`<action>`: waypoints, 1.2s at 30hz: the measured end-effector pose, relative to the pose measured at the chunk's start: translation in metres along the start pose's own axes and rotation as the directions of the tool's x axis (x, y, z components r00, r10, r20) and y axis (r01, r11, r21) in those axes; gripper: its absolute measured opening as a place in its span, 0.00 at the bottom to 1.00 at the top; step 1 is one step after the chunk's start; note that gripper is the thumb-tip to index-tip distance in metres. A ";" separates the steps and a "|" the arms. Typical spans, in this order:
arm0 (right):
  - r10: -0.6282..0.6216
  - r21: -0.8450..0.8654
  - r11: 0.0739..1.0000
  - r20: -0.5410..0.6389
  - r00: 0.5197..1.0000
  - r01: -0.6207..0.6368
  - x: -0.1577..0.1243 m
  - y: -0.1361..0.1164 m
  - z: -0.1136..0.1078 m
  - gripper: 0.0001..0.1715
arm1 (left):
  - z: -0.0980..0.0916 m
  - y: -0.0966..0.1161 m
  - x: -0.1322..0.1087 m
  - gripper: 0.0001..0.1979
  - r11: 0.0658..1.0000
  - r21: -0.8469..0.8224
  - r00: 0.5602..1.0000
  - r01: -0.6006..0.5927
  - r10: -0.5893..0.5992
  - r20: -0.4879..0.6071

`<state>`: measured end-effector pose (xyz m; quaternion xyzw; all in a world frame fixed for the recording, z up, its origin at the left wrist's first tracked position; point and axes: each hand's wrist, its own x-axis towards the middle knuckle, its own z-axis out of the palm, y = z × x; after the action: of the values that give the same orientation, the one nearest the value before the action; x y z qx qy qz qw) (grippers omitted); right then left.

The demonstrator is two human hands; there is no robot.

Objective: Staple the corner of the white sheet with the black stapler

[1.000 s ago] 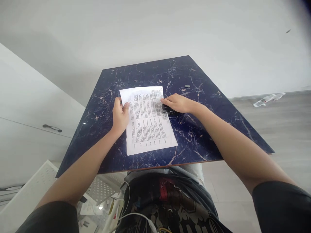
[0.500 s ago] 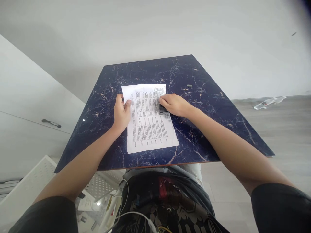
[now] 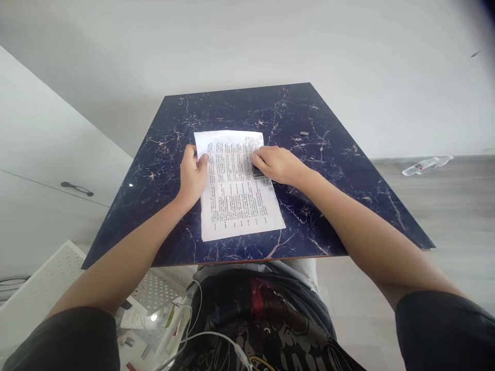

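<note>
The left thumb presses down on the left edge of the printed sheet point(image 3: 237, 198) near its far corner, with the other fingers curled shut beside that edge; whether any of them reach under the paper cannot be told. The left hand point(image 3: 192, 176) pins the sheet flat on the dark blue marbled table point(image 3: 332, 206). The right fingers are closed over a small black object point(image 3: 257, 171), most of it hidden under the right hand point(image 3: 279, 165). A second ago that object sat at the sheet's right edge, partly on the table. Now it has slid left and rests on the paper's far right part, over the print, while the left hand has kept its place. The sheet lies mid-table, near the person. A small grey piece point(image 3: 304, 133) lies apart on the far right, and a clear bottle point(image 3: 423, 165) lies on the floor beyond.
</note>
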<state>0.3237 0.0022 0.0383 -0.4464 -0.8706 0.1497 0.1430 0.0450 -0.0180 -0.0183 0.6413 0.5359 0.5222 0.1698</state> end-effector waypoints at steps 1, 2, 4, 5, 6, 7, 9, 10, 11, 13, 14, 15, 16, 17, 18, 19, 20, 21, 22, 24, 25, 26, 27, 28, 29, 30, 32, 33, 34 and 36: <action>0.001 -0.011 1.000 -0.005 1.000 -0.001 0.000 0.000 0.000 0.23 | 0.000 -0.001 0.000 0.18 1.000 0.002 1.000 0.005 -0.005 -0.003; 0.002 -0.021 1.000 -0.007 1.000 -0.002 0.000 -0.001 0.000 0.23 | 0.001 -0.002 0.000 0.18 1.000 0.003 1.000 0.009 -0.009 -0.007; 0.007 -0.034 0.999 -0.004 1.000 -0.007 0.000 -0.001 0.000 0.23 | 0.002 -0.004 0.001 0.17 1.000 0.003 1.000 0.015 -0.015 -0.006; 0.009 -0.039 0.999 -0.001 1.000 -0.009 0.000 -0.001 0.000 0.23 | 0.002 -0.004 0.001 0.17 1.000 0.002 1.000 0.018 -0.018 -0.004; 0.010 -0.043 0.999 0.000 1.000 -0.010 0.000 -0.002 0.000 0.22 | 0.003 -0.005 0.001 0.17 1.000 0.001 1.000 0.022 -0.022 -0.002; 0.009 -0.046 0.999 0.002 1.000 -0.009 0.000 -0.002 0.000 0.22 | 0.003 -0.005 0.001 0.17 1.000 0.001 1.000 0.027 -0.027 -0.002; 0.004 -0.049 0.999 0.001 1.000 -0.004 0.000 -0.003 0.000 0.22 | 0.003 -0.005 0.001 0.17 0.999 0.003 0.999 0.034 -0.034 -0.003; 0.002 -0.051 0.999 0.000 1.000 -0.002 0.001 -0.003 0.000 0.22 | 0.003 -0.005 0.001 0.17 0.999 0.003 0.999 0.036 -0.036 -0.005; 0.002 -0.055 0.998 -0.001 1.000 -0.002 0.001 -0.003 0.000 0.22 | 0.004 -0.004 0.001 0.17 0.999 0.004 0.999 0.037 -0.037 -0.005; 0.005 -0.064 0.998 0.000 1.000 -0.005 0.001 -0.002 0.001 0.23 | 0.004 -0.005 0.001 0.16 0.999 0.003 0.999 0.040 -0.040 -0.001; 0.008 -0.071 0.997 0.002 1.000 -0.008 0.001 -0.002 0.001 0.23 | 0.004 -0.005 0.001 0.16 0.999 0.003 0.999 0.043 -0.043 0.001; 0.009 -0.078 0.997 0.004 1.000 -0.008 0.001 -0.001 0.002 0.23 | 0.004 -0.006 0.001 0.16 0.999 0.002 0.999 0.047 -0.047 0.002; 0.008 -0.085 0.996 0.004 1.000 -0.008 0.002 -0.001 0.002 0.24 | 0.004 -0.006 0.001 0.15 0.999 0.001 0.999 0.051 -0.051 0.003; 0.006 -0.093 0.996 0.003 1.000 -0.006 0.002 -0.001 0.003 0.24 | 0.004 -0.007 0.001 0.15 0.999 0.001 0.999 0.054 -0.054 0.003; 0.004 -0.100 0.995 0.001 1.000 -0.004 0.002 -0.001 0.004 0.25 | 0.004 -0.007 0.001 0.15 0.998 0.002 0.998 0.056 -0.056 0.003; 0.001 -0.108 0.994 -0.003 1.000 -0.001 0.002 -0.001 0.004 0.25 | 0.005 -0.007 0.001 0.14 0.998 0.003 0.998 0.056 -0.056 0.005; -0.001 -0.117 0.993 -0.003 1.000 0.001 0.002 -0.001 0.004 0.25 | 0.005 -0.008 0.001 0.14 0.998 0.005 0.998 0.055 -0.055 0.006; -0.002 -0.127 0.992 -0.001 1.000 0.002 0.001 -0.002 0.004 0.26 | 0.005 -0.007 0.001 0.14 0.999 0.007 0.999 0.052 -0.052 0.007; -0.001 -0.142 0.990 0.003 1.000 0.001 0.001 -0.003 0.004 0.26 | 0.005 -0.007 0.001 0.14 0.999 0.009 0.999 0.049 -0.049 0.008; 0.003 -0.181 0.983 0.013 1.000 0.000 0.001 -0.004 0.004 0.27 | 0.004 -0.005 0.001 0.15 0.999 0.010 0.999 0.046 -0.046 0.005; 0.006 -0.205 0.979 0.022 1.000 -0.001 0.001 -0.004 0.004 0.28 | 0.004 -0.004 0.001 0.15 0.999 0.010 0.999 0.045 -0.045 0.003; 0.011 -0.230 0.973 0.030 0.999 -0.004 0.001 -0.005 0.005 0.29 | 0.004 -0.003 0.001 0.16 0.999 0.010 0.999 0.045 -0.045 0.002; 0.014 -0.252 0.968 0.042 0.999 -0.003 0.001 -0.006 0.006 0.30 | 0.004 -0.003 0.001 0.16 0.999 0.010 0.999 0.045 -0.045 0.001; 0.017 -0.274 0.962 0.054 0.998 -0.002 0.002 -0.006 0.008 0.31 | 0.004 -0.002 0.001 0.16 0.999 0.009 0.999 0.045 -0.045 0.000; 0.020 -0.297 0.955 0.063 0.998 0.000 0.003 -0.008 0.011 0.32 | 0.004 -0.002 0.001 0.16 0.999 0.008 0.999 0.046 -0.046 -0.001; 0.024 -0.324 0.946 0.065 0.998 -0.001 0.003 -0.009 0.013 0.33 | 0.004 -0.002 0.001 0.15 0.999 0.006 0.999 0.047 -0.047 0.000; 0.031 -0.378 0.926 0.056 0.998 -0.008 0.004 -0.013 0.019 0.33 | 0.005 -0.002 0.002 0.13 0.999 0.003 0.999 0.054 -0.054 -0.003; 0.032 -0.395 0.918 0.052 0.998 -0.009 0.005 -0.015 0.020 0.33 | 0.005 -0.002 0.002 0.11 0.998 0.005 0.998 0.060 -0.060 -0.004; 0.029 -0.401 0.916 0.048 0.998 -0.007 0.005 -0.016 0.021 0.33 | 0.004 -0.002 0.002 0.09 0.998 0.012 0.998 0.067 -0.067 -0.002; 0.036 -0.358 0.933 0.054 0.998 -0.015 0.005 -0.016 0.020 0.33 | 0.004 -0.003 0.003 0.06 0.996 0.037 0.996 0.084 -0.085 0.009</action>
<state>0.3017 -0.0049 0.0270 -0.4715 -0.8813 0.0039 0.0314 0.0461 -0.0129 -0.0203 0.6240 0.5711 0.5011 0.1827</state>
